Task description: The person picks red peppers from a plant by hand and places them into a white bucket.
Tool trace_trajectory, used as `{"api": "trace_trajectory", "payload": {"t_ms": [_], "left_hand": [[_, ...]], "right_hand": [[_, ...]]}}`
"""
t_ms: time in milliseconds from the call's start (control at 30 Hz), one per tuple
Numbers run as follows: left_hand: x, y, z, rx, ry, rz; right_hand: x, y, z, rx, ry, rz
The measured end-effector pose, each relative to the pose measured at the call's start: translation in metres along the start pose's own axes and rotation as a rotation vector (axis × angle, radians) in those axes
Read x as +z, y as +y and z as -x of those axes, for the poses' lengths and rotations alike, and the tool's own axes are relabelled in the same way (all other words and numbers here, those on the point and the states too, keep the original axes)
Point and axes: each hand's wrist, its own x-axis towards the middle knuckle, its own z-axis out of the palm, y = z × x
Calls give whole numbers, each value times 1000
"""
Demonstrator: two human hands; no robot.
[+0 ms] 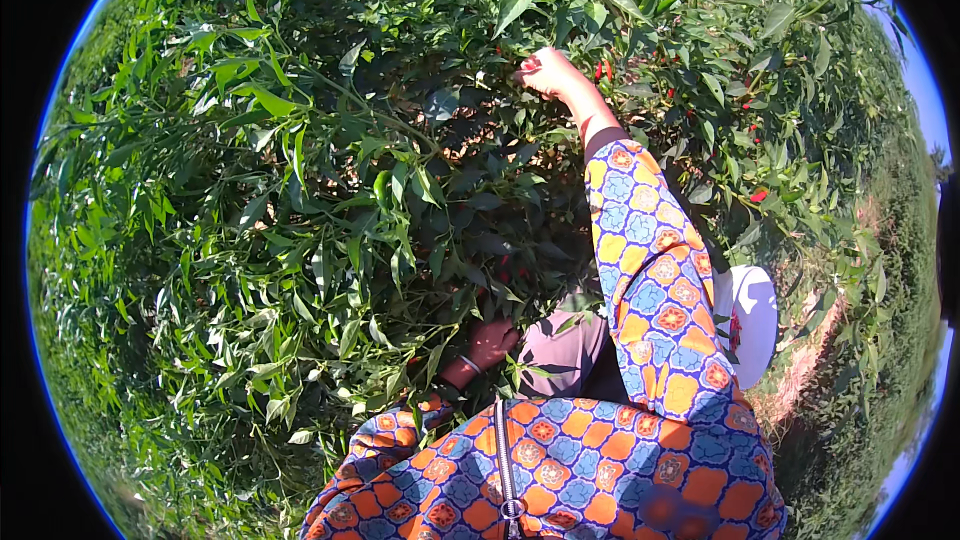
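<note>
My right hand [553,75] reaches forward among the chili plants [420,22], its fingers curled around what looks like a red chili pepper [531,64]; the fingertips face away and are partly hidden. Just right of that hand, red chili peppers [603,70] hang among the leaves. Low in the shade near my knee is my left hand [491,341], with a bracelet [470,364] on its wrist. Leaves and shadow cover its fingers, so what it holds does not show. Dim red peppers [506,270] hang above it.
Beside my right elbow stands a white container [754,326] with some red peppers [735,330] visible. A green pepper [382,189] hangs left of centre, and more red ones [759,196] dot the right-hand plants. Bare soil [814,360] runs along the right.
</note>
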Motion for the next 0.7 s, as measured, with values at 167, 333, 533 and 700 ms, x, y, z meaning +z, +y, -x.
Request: {"api": "trace_trajectory", "payload": {"t_ms": [167,333,533,700], "left_hand": [[13,-11,0,7,72,-39],[5,-9,3,-4,51,-51],[4,-7,-1,58,86,-90],[6,-15,12,46,132,-65]], "right_hand": [[23,34,27,245,275,-787],[31,21,44,317,371,-1196],[-9,3,59,-150,103,-2241],[5,-12,43,299,128,-1421]]}}
